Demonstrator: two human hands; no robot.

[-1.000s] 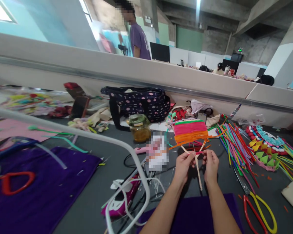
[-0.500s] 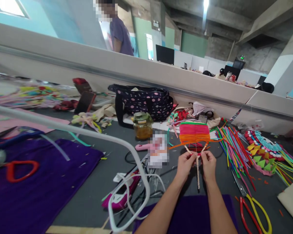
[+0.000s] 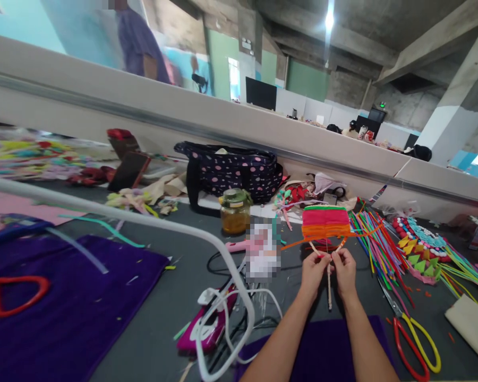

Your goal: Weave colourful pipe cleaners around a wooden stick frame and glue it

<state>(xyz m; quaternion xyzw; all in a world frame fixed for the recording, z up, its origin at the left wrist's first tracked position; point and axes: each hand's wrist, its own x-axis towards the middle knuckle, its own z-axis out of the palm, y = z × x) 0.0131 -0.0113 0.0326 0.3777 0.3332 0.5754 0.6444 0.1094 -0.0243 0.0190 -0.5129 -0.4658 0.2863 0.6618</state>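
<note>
A pipe-cleaner piece (image 3: pixel 325 222), banded green, pink and orange, stands upright on a forked frame with a pale wrapped stem (image 3: pixel 330 294). Fingers of my left hand (image 3: pixel 315 271) pinch the frame just below the fork. On the other side of the stem, my right hand (image 3: pixel 344 270) is closed on the frame too, its fingertips close to the left ones. Loose orange pipe-cleaner ends stick out to both sides of the coloured panel. A bit of red shows at my left fingertips; I cannot make out what it is.
Red-and-yellow-handled scissors (image 3: pixel 416 339) and a bundle of pipe cleaners (image 3: pixel 376 244) lie to the right. On the left are a glass jar (image 3: pixel 235 215), a magenta power strip (image 3: pixel 207 329), a white bent tube (image 3: pixel 143 215) and purple cloth (image 3: pixel 79 307). A dark patterned bag (image 3: pixel 235 170) stands behind.
My view has shifted slightly, so the hands and the piece appear a little farther right. The grip looks the same. A person behind the partition has moved left.
</note>
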